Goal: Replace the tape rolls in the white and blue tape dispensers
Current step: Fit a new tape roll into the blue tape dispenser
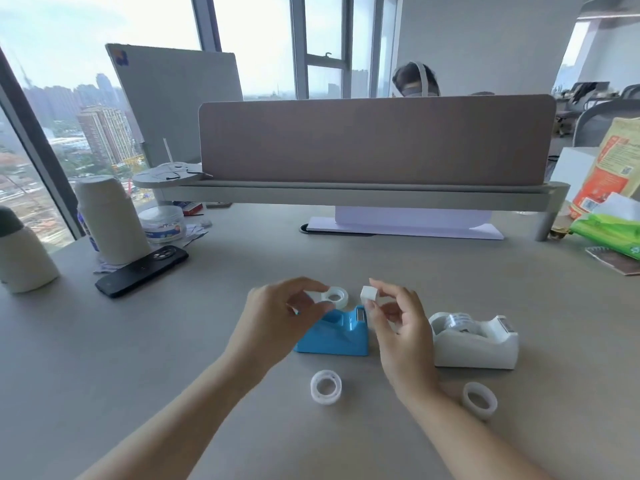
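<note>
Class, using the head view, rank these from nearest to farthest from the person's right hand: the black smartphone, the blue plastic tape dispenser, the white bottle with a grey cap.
1. Blue plastic tape dispenser, just left of the right hand.
2. Black smartphone, well to the left on the desk.
3. White bottle with grey cap, at the far left edge.
</note>
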`<state>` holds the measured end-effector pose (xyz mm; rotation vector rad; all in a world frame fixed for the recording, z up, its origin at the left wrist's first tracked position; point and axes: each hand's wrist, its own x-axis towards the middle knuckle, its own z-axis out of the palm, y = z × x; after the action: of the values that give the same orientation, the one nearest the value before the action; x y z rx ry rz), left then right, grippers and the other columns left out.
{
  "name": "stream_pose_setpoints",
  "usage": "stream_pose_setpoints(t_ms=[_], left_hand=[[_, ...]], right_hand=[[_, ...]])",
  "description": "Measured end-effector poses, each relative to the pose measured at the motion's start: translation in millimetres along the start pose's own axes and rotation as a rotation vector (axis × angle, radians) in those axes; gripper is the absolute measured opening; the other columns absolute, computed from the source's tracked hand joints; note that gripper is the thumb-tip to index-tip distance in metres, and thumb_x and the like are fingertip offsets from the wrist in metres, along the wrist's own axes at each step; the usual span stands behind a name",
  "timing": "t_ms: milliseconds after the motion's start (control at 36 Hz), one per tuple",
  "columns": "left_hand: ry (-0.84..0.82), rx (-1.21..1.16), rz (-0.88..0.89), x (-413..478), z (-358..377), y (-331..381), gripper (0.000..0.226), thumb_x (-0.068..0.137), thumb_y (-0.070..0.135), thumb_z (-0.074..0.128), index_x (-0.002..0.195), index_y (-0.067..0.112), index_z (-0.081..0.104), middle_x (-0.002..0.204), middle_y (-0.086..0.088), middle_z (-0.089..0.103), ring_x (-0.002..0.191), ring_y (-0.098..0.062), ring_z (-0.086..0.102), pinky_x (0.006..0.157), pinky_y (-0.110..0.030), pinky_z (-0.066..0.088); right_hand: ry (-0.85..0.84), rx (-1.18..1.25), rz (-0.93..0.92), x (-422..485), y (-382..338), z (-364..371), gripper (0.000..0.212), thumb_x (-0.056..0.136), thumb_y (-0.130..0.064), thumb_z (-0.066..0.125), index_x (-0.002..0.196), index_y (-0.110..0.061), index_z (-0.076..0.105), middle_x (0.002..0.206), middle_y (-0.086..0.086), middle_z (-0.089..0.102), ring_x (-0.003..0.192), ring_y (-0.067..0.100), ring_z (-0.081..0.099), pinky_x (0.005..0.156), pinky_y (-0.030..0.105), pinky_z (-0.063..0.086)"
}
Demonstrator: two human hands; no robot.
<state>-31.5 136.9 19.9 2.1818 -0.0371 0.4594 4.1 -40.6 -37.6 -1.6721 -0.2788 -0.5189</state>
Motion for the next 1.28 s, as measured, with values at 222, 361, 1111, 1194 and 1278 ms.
stream_pose_setpoints(t_ms=[222,361,1111,1194,1278], left_hand=[[-0.349,0.236,-0.107,83,25,-3,0.038,0.082,0.028,0.079,0.119,0.027,0.068,0.120,0.009,0.069,0.099,-0.012,0.065,0.075,-0.022,0.056],[-0.512,0.397,-0.178,108,44,-4,0.063,0.080,0.026,0.081,0.138,0.024,0.055,0.144,0.003,0.055,0.123,-0.023,0.057,0.089,-0.026,0.050],[-0.338,0.245,-0.096,88,-1,7,0.043,0.074,0.036,0.084,0.114,0.029,0.070,0.111,0.014,0.067,0.094,-0.013,0.066,0.074,-0.020,0.050],[-0.322,0.138,-0.053,68,-15,11,0.038,0.075,0.034,0.083,0.111,0.034,0.070,0.111,0.019,0.068,0.086,-0.007,0.070,0.067,-0.017,0.052],[-0.317,-0.012,-0.021,48,-21,5,0.035,0.076,0.029,0.083,0.109,0.035,0.071,0.111,0.015,0.071,0.082,-0.012,0.073,0.077,-0.031,0.062]], right_hand=[[0.055,-0.066,-0.009,3,9,-1,0.023,0.094,-0.024,0.062,0.116,-0.028,0.066,0.101,-0.006,0.062,0.089,0.011,0.062,0.078,0.014,0.049],[0.069,-0.101,-0.006,5,14,-1,0.023,0.095,-0.023,0.062,0.117,-0.028,0.066,0.100,-0.009,0.061,0.090,0.009,0.062,0.079,0.017,0.049],[0.076,-0.022,-0.021,3,3,-2,0.027,0.090,-0.035,0.058,0.115,-0.032,0.067,0.100,-0.015,0.060,0.094,0.011,0.064,0.083,0.016,0.049],[0.052,-0.007,-0.042,0,-4,0,0.027,0.090,-0.033,0.059,0.116,-0.031,0.066,0.100,-0.012,0.061,0.094,0.011,0.063,0.085,0.012,0.047],[0.020,0.013,-0.036,-5,-10,3,0.025,0.092,-0.025,0.062,0.115,-0.035,0.066,0.101,-0.008,0.062,0.095,0.011,0.063,0.084,0.010,0.046]])
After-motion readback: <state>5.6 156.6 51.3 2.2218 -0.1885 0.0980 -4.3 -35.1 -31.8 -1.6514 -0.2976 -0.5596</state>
